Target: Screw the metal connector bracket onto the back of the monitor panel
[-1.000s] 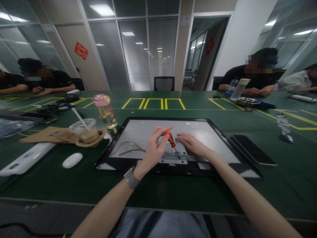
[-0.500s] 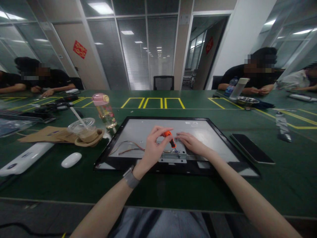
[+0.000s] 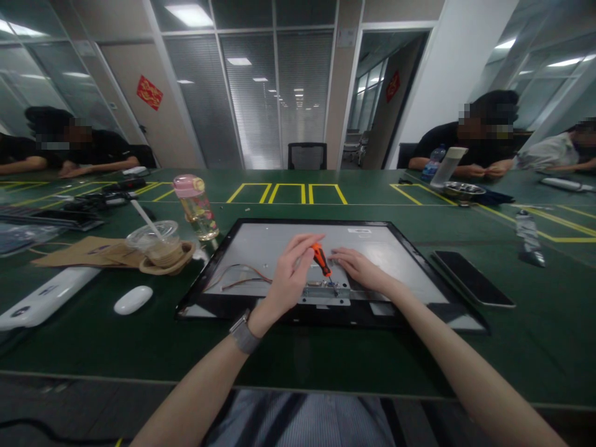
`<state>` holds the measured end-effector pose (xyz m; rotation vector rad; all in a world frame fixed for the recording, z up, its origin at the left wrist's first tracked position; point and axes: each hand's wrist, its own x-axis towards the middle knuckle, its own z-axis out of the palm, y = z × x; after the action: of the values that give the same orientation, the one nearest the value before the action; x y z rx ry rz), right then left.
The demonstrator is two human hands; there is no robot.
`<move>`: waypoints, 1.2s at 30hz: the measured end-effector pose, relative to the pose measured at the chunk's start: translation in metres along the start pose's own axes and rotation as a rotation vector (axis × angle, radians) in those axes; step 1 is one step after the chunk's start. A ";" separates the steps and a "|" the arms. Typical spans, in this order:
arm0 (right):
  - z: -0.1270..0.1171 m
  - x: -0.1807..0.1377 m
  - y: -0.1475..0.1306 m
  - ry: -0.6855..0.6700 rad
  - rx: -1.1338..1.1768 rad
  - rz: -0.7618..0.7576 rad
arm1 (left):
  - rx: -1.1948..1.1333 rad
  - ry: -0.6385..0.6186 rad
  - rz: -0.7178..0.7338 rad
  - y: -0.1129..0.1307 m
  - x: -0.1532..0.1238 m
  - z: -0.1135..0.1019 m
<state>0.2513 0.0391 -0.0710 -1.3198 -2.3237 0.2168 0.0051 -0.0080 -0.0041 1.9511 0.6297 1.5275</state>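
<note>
My left hand [image 3: 293, 267] is closed on the orange-and-black handle of a screwdriver [image 3: 321, 259]. The screwdriver leans to the left, its tip down at a metal bracket [image 3: 328, 293] near the front edge of a flat panel [image 3: 372, 242] with a black frame and a grey-white back. My right hand [image 3: 356, 267] lies on the panel just right of the screwdriver, fingers stretched out and pointing left. Thin brown wires [image 3: 242, 267] run over the panel, left of my left hand. Whatever sits under the screwdriver's tip is too small to make out.
On the left are a pink-lidded bottle [image 3: 195, 208], a plastic cup [image 3: 156, 239], a white mouse-shaped case [image 3: 133, 300] and a long white device [image 3: 46, 298]. A black phone [image 3: 472, 279] lies right of the panel. People sit across the green table [image 3: 288, 366].
The fingers and thumb of my left hand have shifted on the screwdriver's handle, so more of the handle shows. My right hand stays in place.
</note>
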 end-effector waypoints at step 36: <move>0.001 0.002 0.000 0.001 0.004 -0.003 | 0.094 0.125 0.050 -0.002 -0.002 0.005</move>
<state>0.2503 0.0412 -0.0713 -1.3135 -2.3232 0.2196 0.0092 -0.0081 -0.0077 1.9650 0.7224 1.6880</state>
